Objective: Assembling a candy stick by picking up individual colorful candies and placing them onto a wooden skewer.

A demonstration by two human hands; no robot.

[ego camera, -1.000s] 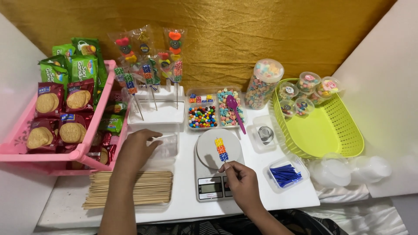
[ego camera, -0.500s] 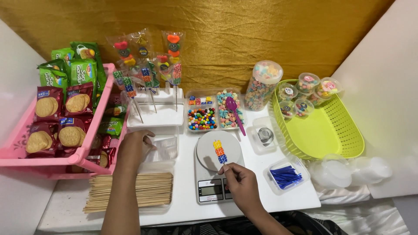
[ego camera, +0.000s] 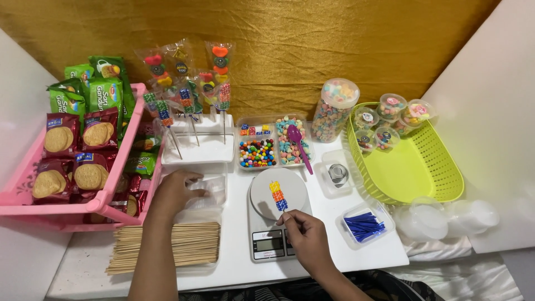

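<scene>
Candy skewer (ego camera: 277,196) lies on the scale (ego camera: 274,220), right hand (ego camera: 307,242) grip pinching its stick; left hand (ego camera: 174,192) flat on clear bags (ego camera: 209,189).

Small home-style candy packing station, set up for making and weighing sweet skewers.

A white counter (ego camera: 234,267) stands against a gold cloth backdrop (ego camera: 312,50). At the centre sits a digital kitchen scale (ego camera: 273,223); at 12 o'clock, divided trays of coloured sweets (ego camera: 257,151) and a rack of wrapped candy skewers (ego camera: 192,142). At 9 o'clock, a pink crate (ego camera: 33,200) stocked with biscuit packets; at 3 o'clock, a green basket (ego camera: 423,178) holding filled sweet cups. At 7 o'clock, a bundle of bamboo sticks (ego camera: 184,245). Stock, packaging and weighing gear indicate small-batch confectionery assembly.
</scene>
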